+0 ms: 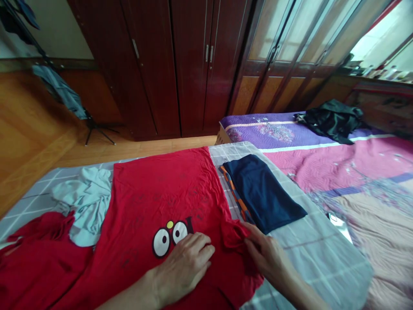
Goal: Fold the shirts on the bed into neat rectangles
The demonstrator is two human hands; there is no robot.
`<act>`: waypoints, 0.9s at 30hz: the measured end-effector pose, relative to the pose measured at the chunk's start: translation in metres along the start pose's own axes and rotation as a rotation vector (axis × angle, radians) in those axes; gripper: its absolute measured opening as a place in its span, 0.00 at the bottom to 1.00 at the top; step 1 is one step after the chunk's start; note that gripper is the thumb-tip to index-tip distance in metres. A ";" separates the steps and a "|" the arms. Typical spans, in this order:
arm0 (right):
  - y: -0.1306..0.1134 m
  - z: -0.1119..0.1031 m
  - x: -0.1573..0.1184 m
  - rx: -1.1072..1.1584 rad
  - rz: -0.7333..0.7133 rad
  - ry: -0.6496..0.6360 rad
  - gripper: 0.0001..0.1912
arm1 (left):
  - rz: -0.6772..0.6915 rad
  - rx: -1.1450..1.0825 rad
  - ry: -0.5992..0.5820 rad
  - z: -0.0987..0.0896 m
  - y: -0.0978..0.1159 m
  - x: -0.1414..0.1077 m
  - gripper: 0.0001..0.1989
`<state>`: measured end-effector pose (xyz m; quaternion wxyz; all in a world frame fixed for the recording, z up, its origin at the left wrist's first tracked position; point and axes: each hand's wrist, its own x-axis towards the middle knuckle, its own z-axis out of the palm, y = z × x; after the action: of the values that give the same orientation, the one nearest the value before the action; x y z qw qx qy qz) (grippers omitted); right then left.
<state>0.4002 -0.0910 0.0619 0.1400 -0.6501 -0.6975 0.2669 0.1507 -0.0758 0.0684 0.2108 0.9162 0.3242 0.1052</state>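
A red T-shirt [167, 185] with a cartoon-eye print [161, 242] lies spread over the grey checked bedding. On its front, beside the print, my left hand [185, 265] rests palm down with loosely bent fingers, and no fold of cloth shows between them. My right hand [269, 249] pinches the shirt's sleeve [234, 234] at the right edge, where the fabric bunches up. Just beyond that hand is a folded navy garment [263, 193], with an orange-striped piece [234, 189] along its left side.
Crumpled pale blue clothing [92, 202] and another red garment [45, 262] lie at left. A phone-like white object [340, 226] is on the pink and purple bed cover [322, 163], with a black garment [334, 120] farther back. Dark red wardrobes [193, 69] and a clothes stand [93, 125] stand behind.
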 end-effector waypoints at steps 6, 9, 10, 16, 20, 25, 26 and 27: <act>-0.008 -0.002 0.027 -0.170 0.089 0.002 0.19 | 0.052 0.009 0.084 0.033 -0.009 0.005 0.22; -0.012 -0.010 0.034 -0.248 0.136 0.034 0.12 | 0.048 -0.014 0.079 0.034 -0.011 0.004 0.22; -0.011 -0.015 0.034 -0.261 0.180 0.080 0.12 | 0.044 -0.019 0.086 0.034 -0.012 0.004 0.21; 0.006 -0.034 0.028 -0.353 0.406 0.156 0.15 | 0.047 -0.045 0.091 0.037 -0.014 0.005 0.21; 0.010 -0.026 0.017 -0.293 0.380 0.223 0.16 | 0.050 -0.098 0.068 0.030 -0.010 0.004 0.21; 0.007 -0.017 -0.003 -0.064 0.099 0.181 0.19 | 0.044 -0.082 0.097 -0.004 -0.017 0.033 0.21; 0.006 -0.016 -0.006 -0.059 0.047 0.140 0.19 | 0.042 -0.049 0.110 -0.010 -0.023 0.046 0.19; 0.006 -0.014 -0.008 -0.071 0.015 0.101 0.18 | 0.036 -0.015 0.123 -0.014 -0.030 0.061 0.17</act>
<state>0.4139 -0.0966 0.0714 0.1500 -0.6724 -0.6938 0.2099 0.1761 -0.0114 0.0704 0.1952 0.9122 0.3190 0.1675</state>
